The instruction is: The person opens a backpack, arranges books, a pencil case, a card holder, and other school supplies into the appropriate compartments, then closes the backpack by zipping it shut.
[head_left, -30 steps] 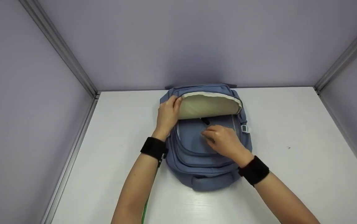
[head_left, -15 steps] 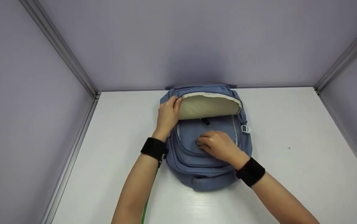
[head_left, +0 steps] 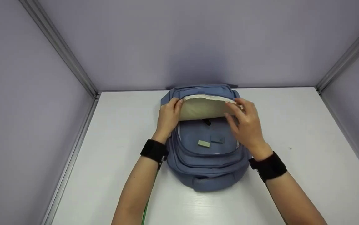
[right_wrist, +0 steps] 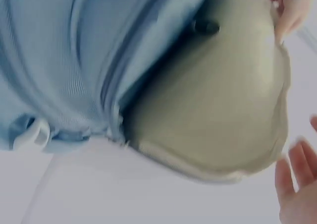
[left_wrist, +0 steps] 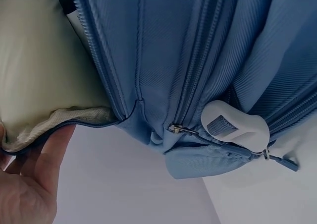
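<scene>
A blue backpack (head_left: 204, 168) lies flat on the white table (head_left: 292, 175), its front flap (head_left: 201, 107) lifted to show a cream lining (right_wrist: 218, 100). My left hand (head_left: 175, 104) grips the flap's left edge, its fingers (left_wrist: 34, 184) under the lining. My right hand (head_left: 234, 109) is at the flap's right edge, thumb on the lining and fingers (right_wrist: 297, 184) spread just off the rim. In the uncovered pocket lie a small grey-green block (head_left: 204, 143) and a small blue block (head_left: 217, 139). A black tab (head_left: 206, 122) hangs under the flap.
Grey partition walls with metal rails (head_left: 73, 72) close in the table on three sides. A white buckle (left_wrist: 235, 127) sits on the backpack's side by its zips. A green cord (head_left: 145, 209) runs beneath my left forearm.
My right hand has left the pocket panel and moved up to the flap's right edge. The two small blocks it covered now lie in view. My left hand has stayed put.
</scene>
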A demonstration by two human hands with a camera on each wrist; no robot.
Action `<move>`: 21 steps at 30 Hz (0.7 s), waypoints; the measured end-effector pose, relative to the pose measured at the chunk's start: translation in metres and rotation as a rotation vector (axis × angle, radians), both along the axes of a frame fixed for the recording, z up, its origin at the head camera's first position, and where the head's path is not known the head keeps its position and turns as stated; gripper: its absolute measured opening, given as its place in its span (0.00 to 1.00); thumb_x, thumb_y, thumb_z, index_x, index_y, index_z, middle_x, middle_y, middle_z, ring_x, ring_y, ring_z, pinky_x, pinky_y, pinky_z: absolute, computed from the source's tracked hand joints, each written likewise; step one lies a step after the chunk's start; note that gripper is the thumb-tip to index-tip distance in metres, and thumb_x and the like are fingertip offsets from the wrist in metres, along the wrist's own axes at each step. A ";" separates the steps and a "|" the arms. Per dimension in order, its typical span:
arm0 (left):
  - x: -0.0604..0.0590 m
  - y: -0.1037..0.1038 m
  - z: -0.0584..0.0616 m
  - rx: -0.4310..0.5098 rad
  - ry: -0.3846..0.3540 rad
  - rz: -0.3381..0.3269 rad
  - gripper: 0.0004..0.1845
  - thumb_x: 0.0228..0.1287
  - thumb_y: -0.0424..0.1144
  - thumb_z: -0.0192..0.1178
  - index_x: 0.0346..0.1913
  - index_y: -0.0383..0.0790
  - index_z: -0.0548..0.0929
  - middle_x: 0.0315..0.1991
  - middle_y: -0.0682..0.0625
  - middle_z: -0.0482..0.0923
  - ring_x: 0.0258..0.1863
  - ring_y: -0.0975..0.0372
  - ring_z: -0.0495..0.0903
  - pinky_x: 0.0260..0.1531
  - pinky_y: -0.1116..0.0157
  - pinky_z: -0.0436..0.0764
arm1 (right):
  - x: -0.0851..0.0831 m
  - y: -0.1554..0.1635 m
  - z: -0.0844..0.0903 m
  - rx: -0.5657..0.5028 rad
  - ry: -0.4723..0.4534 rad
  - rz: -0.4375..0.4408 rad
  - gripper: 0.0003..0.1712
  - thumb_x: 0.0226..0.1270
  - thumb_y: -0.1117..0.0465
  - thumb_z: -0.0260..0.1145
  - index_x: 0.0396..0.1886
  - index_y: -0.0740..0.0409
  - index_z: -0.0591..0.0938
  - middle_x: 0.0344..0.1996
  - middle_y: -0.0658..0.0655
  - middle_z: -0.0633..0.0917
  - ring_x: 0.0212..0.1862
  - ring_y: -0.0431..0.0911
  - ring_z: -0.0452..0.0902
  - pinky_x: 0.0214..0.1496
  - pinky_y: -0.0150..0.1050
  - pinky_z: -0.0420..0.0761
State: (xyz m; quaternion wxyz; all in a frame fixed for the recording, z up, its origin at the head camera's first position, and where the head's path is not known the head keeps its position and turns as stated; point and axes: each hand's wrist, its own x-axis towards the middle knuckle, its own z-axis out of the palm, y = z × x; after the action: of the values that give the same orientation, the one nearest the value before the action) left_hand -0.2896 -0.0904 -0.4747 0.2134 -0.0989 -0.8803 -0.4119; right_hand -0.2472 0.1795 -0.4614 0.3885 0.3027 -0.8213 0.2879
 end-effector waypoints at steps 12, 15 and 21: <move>0.010 -0.006 -0.010 0.058 -0.047 -0.121 0.18 0.76 0.50 0.52 0.32 0.42 0.82 0.20 0.56 0.67 0.21 0.64 0.68 0.25 0.65 0.67 | 0.001 0.023 -0.008 0.092 -0.154 -0.132 0.14 0.58 0.73 0.71 0.45 0.68 0.83 0.41 0.65 0.85 0.44 0.61 0.80 0.53 0.57 0.71; 0.013 -0.009 -0.012 0.098 -0.074 -0.165 0.23 0.76 0.53 0.49 0.25 0.43 0.77 0.18 0.55 0.67 0.19 0.63 0.67 0.23 0.66 0.65 | 0.004 0.029 -0.006 0.125 -0.157 -0.084 0.13 0.52 0.77 0.72 0.39 0.67 0.85 0.37 0.64 0.86 0.40 0.60 0.82 0.51 0.57 0.72; 0.014 -0.010 -0.014 0.111 -0.144 -0.242 0.26 0.76 0.55 0.49 0.28 0.37 0.82 0.24 0.48 0.81 0.26 0.61 0.82 0.30 0.63 0.79 | 0.014 0.040 -0.001 0.192 -0.323 0.087 0.17 0.46 0.82 0.71 0.35 0.63 0.88 0.41 0.61 0.86 0.43 0.57 0.82 0.49 0.53 0.76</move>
State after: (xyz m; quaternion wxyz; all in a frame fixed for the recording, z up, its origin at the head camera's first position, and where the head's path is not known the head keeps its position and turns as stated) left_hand -0.2756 -0.1006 -0.4889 0.1035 -0.1624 -0.8509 -0.4888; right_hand -0.2333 0.2192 -0.4628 0.2081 0.3233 -0.8829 0.2694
